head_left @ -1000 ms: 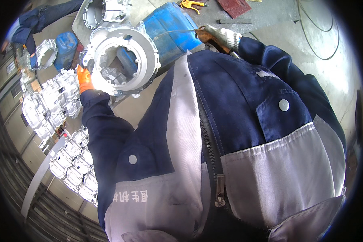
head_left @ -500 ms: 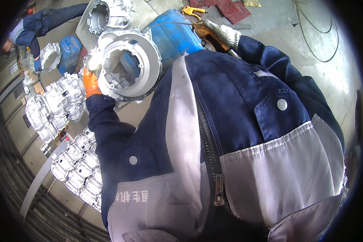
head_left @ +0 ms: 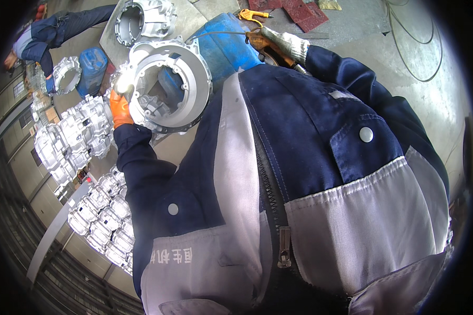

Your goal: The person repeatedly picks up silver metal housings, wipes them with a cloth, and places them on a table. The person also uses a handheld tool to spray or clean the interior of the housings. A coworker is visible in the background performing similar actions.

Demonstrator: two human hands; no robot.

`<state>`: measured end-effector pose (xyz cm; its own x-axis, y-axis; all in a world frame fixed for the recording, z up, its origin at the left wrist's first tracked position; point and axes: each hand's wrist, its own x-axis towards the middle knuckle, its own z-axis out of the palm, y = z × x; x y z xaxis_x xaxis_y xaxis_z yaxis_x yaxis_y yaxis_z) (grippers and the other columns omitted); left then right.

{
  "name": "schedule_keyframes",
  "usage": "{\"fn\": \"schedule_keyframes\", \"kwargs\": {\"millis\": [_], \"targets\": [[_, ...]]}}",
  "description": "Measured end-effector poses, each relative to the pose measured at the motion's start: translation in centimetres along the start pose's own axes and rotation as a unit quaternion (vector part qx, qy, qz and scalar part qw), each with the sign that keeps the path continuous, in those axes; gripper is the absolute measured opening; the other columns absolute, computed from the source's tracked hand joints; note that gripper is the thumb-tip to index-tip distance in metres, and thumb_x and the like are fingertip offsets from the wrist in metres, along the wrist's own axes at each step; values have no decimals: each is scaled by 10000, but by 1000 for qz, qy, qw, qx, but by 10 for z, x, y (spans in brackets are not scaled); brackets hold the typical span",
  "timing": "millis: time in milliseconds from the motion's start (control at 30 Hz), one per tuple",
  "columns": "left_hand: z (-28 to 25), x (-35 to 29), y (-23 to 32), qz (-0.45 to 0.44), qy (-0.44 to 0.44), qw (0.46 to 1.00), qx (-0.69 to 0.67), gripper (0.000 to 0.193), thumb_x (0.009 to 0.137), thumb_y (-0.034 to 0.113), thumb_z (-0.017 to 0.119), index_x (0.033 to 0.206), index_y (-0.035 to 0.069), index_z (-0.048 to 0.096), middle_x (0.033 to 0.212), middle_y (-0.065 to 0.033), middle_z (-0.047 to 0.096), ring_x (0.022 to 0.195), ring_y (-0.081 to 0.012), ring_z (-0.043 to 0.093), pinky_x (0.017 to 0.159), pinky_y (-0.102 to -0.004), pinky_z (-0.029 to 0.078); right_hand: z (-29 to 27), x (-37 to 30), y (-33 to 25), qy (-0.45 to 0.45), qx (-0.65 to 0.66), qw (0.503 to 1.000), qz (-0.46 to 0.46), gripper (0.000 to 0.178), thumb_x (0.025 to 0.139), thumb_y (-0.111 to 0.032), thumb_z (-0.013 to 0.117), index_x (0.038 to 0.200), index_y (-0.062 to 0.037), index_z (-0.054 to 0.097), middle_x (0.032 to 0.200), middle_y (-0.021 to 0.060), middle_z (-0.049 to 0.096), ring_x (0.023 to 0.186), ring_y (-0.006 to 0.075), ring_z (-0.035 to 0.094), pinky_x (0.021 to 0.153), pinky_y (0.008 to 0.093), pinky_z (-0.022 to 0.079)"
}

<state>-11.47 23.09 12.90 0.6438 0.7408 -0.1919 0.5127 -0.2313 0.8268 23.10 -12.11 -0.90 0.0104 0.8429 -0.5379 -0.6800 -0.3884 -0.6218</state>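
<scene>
A large silver metal housing (head_left: 198, 97) with a round bore stands before me, tilted toward me. My left hand (head_left: 121, 108), in an orange glove, is closed at its left rim; a bright glare (head_left: 124, 84) at the fingertips hides what they grip. My right hand (head_left: 286, 44), in a white knit glove, wraps around an orange-brown handheld power tool (head_left: 263, 43). From this tool a thin rod (head_left: 218, 33) reaches left toward the housing's upper edge. The tool's lower end is partly hidden behind my jacket.
A blue plastic drum (head_left: 227, 44) lies behind the housing. Another housing (head_left: 147, 20) stands farther back. Many castings (head_left: 71, 139) are stacked at left. A co-worker (head_left: 52, 31) bends at far left. A yellow air blow gun (head_left: 253, 16), red mats (head_left: 305, 16) and a hose (head_left: 431, 58) lie on the floor.
My right hand and the power tool have shifted slightly left. The glare at my left fingertips looks brighter; that hand stays at the housing's rim.
</scene>
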Motion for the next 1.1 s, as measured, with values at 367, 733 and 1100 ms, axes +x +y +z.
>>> {"fn": "schedule_keyframes", "kwargs": {"millis": [367, 733, 1100], "targets": [[-7, 4, -16, -16, 10, 1000, -11, 369, 817, 124, 652, 1168, 60, 557, 1074, -5, 598, 966, -110, 544, 818, -254, 419, 10, 1, -9, -33, 44, 998, 18, 577, 876, -569, 449, 1074, -42, 573, 815, 61, 624, 631, 115, 580, 557, 210, 480], [-5, 4, -12, 6, -1, 1000, -11, 387, 803, 114, 663, 1169, 48, 555, 1083, -4, 595, 982, -110, 541, 837, -251, 410, 13, 1, -6, 60, -24, 998, 16, 504, 892, -509, 476, 1095, -63, 590, 890, 75, 636, 695, 104, 595, 608, 218, 493], [-7, 3, -12, 25, 0, 999, 35, 339, 812, 109, 644, 1142, 61, 575, 1049, -5, 603, 950, -111, 548, 813, -259, 419, 5, 14, 0, 66, -143, 987, -29, 468, 900, -504, 468, 1015, -67, 588, 873, 63, 623, 667, 95, 570, 582, 224, 470]]}}
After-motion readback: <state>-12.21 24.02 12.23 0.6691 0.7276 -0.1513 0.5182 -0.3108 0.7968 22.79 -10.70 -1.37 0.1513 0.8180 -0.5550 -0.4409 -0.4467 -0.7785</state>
